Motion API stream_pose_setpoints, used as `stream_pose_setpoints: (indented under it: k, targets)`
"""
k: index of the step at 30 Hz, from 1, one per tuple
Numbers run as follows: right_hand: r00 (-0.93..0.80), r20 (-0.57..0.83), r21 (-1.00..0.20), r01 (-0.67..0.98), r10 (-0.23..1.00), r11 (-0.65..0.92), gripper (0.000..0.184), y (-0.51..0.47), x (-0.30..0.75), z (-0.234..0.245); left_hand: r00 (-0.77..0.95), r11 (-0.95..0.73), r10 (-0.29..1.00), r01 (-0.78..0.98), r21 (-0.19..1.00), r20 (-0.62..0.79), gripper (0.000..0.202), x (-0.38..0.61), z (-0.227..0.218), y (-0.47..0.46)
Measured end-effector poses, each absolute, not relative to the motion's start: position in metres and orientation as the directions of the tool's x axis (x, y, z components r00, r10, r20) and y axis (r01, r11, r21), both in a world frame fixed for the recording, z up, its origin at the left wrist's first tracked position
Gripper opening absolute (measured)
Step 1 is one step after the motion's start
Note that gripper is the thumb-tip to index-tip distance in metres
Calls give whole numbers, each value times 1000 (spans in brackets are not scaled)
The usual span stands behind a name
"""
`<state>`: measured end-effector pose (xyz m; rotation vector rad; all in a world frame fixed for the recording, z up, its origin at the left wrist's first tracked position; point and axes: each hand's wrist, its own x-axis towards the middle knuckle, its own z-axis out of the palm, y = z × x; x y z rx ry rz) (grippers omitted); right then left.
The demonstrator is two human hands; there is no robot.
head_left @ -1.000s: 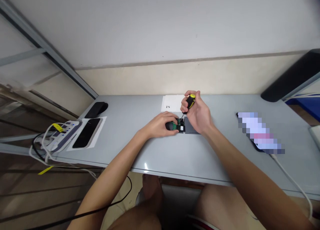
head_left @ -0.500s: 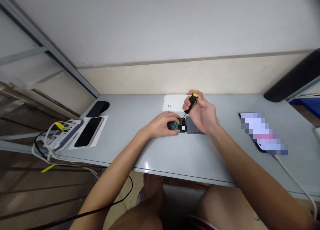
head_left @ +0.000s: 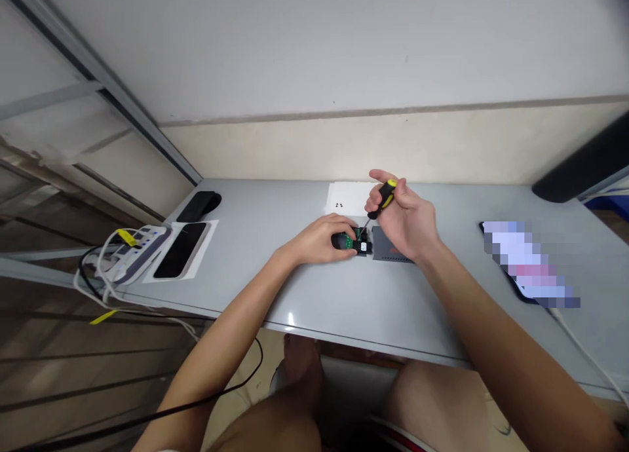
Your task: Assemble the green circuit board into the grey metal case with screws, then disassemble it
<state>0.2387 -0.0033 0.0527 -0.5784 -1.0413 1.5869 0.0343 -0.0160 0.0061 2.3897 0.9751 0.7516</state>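
My left hand point(head_left: 328, 238) is closed around a small black device with a green circuit board point(head_left: 349, 242), pressing it to the desk with thumb and fingers. A screwdriver point(head_left: 386, 195) with a black and yellow handle is gripped in my right hand point(head_left: 403, 217). Its thin shaft slants down to the left, and the tip meets the board near my left fingertips; exactly what it touches is too small to see. Beside the board, partly under my right hand, lies a dark grey case point(head_left: 382, 245).
Behind the hands, white paper point(head_left: 351, 195) carries several tiny dark screws point(head_left: 339, 205). On the left are a phone point(head_left: 181, 250) on paper, a power strip point(head_left: 140, 250) with cables and a black object point(head_left: 199, 206). A lit phone point(head_left: 525, 262) with a white cable lies right.
The whole view has shifted slightly. A narrow gap now shows between the circuit board device and the grey case. Both hands keep their grip, and the screwdriver tip stays at the board.
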Motion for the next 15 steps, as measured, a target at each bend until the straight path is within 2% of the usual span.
stream_pose_setpoints:
  k: [4, 9, 15]
  targets:
    - [-220, 171, -814, -580, 960, 12, 35, -2, 233, 50, 605, -653, 730, 480, 586, 317, 12, 34, 7, -16]
    - [-174, 188, -848, -525, 967, 70, 39, 1, 236, 50, 608, -649, 731, 478, 591, 311, 12, 34, 7, -17]
    - [-292, 153, -863, -505, 944, -16, 47, 1, 236, 55, 610, -652, 728, 474, 592, 312, 12, 35, 7, -17]
